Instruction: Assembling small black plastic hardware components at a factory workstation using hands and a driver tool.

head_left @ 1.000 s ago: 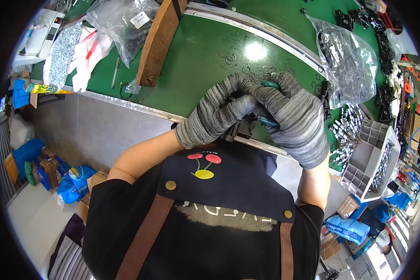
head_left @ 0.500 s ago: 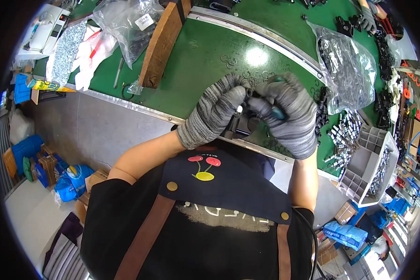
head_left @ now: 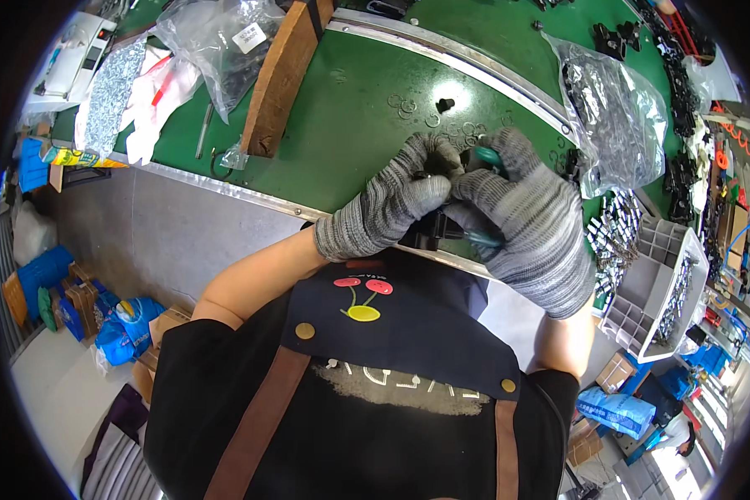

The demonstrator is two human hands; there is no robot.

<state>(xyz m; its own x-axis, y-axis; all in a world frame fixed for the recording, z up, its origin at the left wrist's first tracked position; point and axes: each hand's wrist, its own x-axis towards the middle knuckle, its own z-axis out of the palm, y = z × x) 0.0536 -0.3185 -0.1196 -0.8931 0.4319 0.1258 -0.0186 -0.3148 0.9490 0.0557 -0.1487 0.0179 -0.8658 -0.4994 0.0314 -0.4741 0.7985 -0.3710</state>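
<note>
Head view: the gloved right hand [head_left: 533,221] grips green-handled pliers [head_left: 485,240] above the near edge of the green table [head_left: 342,125]; the gloved left hand [head_left: 387,204] curls opposite, presumably for support, its hold indeterminable. Small rings [head_left: 469,129] lie beyond, within reach, between a wooden bar [head_left: 277,92] and a clear bag [head_left: 612,117].

Left hand [head_left: 387,200] curled close beside right hand [head_left: 535,225]

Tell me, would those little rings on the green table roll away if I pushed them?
Probably not: the thin rings seem to lie flat, so they'd likely slide instead. The green table looks smooth and shiny, so they may skid easily. Being so small and thin, they're probably light too.
</note>
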